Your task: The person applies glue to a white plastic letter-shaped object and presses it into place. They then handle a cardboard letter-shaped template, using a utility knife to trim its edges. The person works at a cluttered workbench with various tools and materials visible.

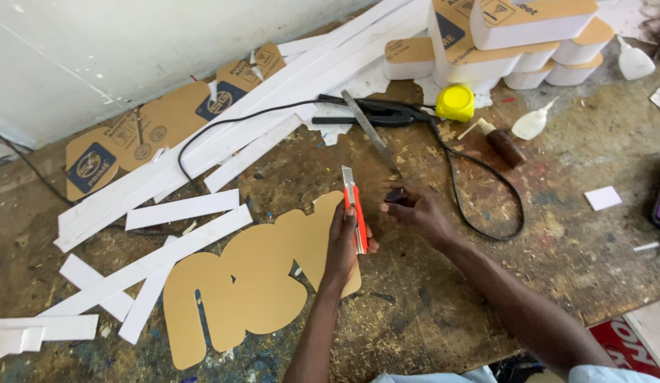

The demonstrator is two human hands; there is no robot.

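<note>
Head view looks down on a scratched, paint-stained wooden bench [429,284]. The person's left hand [342,245] holds an orange box cutter with a silver blade [354,213]. Its fingers are wrapped tight round the orange handle. The cutter stands almost straight up and down in the picture, with the blade tip pointing away from the person, toward the far edge of the bench.

Right under that hand lies a flat tan cut-out shaped like joined curvy letters [252,287]. Its long side runs from the near left part of the bench up toward the middle, and the left hand rests over its right end. So the cut-out lies to the left of the cutter and a bit nearer the person.

The right hand [414,209] is just beside the cutter, on its right. Its fingers are pinched together on something small and dark; I cannot tell what it is.

Long white foam strips [223,135] lie along the left and far side. A black tool with a cord [380,113] and a yellow tape measure [455,103] sit farther away. The bare wood to the right of the hands has the most open room.
</note>
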